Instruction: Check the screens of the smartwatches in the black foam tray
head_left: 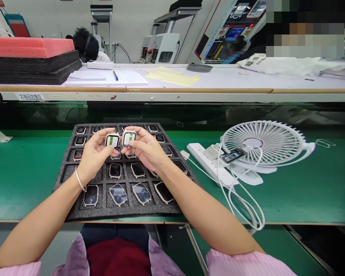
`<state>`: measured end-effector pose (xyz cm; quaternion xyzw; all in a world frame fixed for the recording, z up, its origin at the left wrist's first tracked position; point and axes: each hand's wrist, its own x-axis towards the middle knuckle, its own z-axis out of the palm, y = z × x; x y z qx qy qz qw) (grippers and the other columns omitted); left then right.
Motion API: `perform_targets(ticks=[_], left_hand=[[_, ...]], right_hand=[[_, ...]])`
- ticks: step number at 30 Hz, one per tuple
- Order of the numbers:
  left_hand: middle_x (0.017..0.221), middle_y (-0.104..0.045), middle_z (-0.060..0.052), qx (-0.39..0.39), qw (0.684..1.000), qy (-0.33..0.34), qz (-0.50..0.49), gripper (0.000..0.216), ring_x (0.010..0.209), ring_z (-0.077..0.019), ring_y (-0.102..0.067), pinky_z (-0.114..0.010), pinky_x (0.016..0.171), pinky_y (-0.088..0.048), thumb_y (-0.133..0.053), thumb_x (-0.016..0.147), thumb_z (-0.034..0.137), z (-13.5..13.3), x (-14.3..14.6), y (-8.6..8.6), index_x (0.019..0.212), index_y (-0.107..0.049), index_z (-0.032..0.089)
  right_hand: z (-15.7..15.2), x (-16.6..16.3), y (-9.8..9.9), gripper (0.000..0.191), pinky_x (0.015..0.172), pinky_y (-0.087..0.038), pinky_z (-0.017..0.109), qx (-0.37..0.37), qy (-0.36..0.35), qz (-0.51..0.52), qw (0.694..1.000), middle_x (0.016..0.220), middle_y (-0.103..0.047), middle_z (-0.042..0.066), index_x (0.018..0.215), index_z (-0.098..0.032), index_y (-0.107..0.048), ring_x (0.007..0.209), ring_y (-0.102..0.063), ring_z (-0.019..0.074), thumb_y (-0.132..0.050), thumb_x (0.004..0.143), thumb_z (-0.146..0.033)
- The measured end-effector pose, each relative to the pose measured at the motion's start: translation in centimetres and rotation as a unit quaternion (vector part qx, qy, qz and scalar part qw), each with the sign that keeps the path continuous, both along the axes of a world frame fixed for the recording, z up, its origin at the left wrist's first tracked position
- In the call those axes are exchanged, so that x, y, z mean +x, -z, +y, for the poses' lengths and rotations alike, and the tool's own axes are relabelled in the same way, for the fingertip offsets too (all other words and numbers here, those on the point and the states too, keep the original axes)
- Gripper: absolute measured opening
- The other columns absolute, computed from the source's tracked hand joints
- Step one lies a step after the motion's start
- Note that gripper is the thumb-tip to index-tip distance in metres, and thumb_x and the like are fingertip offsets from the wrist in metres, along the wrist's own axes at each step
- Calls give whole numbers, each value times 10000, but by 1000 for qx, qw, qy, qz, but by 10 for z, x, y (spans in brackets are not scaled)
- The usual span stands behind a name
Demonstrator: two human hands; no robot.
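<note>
Two smartwatch cases with lit screens are held side by side above a dark foam tray (100, 210). My left hand (96, 153) is closed on the left smartwatch (112, 140), whose screen has a green band; the thumb lies at its lower edge. In my right hand (148, 149) is the right smartwatch (129, 138), with a mostly white screen and the thumb over its lower part. Beneath both hands, the tray's compartments hold several more strapless watches, such as a dark-screened watch (115, 170). My hands and forearms hide part of the tray.
Right of the tray lie a white power strip (212, 165), tangled white cables (247, 207) and a white fan (264, 143). A shelf (166, 82) behind bears stacked foam (31, 61), papers and a pen (115, 76). Other people are beyond it.
</note>
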<state>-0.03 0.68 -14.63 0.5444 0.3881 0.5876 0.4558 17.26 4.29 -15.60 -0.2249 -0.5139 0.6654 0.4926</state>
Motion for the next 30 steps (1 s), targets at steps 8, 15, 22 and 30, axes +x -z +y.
perform_targets(ticks=[8, 15, 22, 30], left_hand=[[829, -664, 18, -13, 1000, -21, -5, 345, 528, -85, -646, -210, 515, -551, -721, 760, 297, 1, -2, 1, 1067, -611, 181], [827, -675, 14, -4, 999, -43, -8, 329, 516, -69, -616, -198, 504, -529, -739, 763, 318, 4, -3, 3, 1034, -607, 186], [856, -660, 15, 11, 999, -46, 6, 368, 562, -75, -635, -207, 567, -553, -710, 748, 214, 3, -2, 2, 1094, -588, 197], [965, -668, -7, 25, 1000, -16, 4, 453, 631, -66, -630, -209, 655, -576, -704, 719, 161, 5, -2, 4, 1144, -555, 209]], right_hand=[[-1, 0, -1, 317, 594, -558, 255, -12, -24, 10, 1000, 862, -730, 7, 1077, -209, -579, 623, -700, 133, -698, 793, -284], [-3, -1, -2, 428, 664, -593, 275, -13, -21, 0, 1000, 927, -741, 6, 1113, -235, -596, 678, -721, 140, -798, 759, -365], [-4, -1, 0, 481, 758, -615, 303, -1, -22, 0, 1000, 1027, -733, 18, 1166, -242, -580, 735, -727, 138, -790, 734, -217], [-2, -2, 3, 539, 769, -616, 296, 9, -21, 0, 1000, 1046, -715, 5, 1181, -255, -555, 768, -733, 142, -782, 704, -148]])
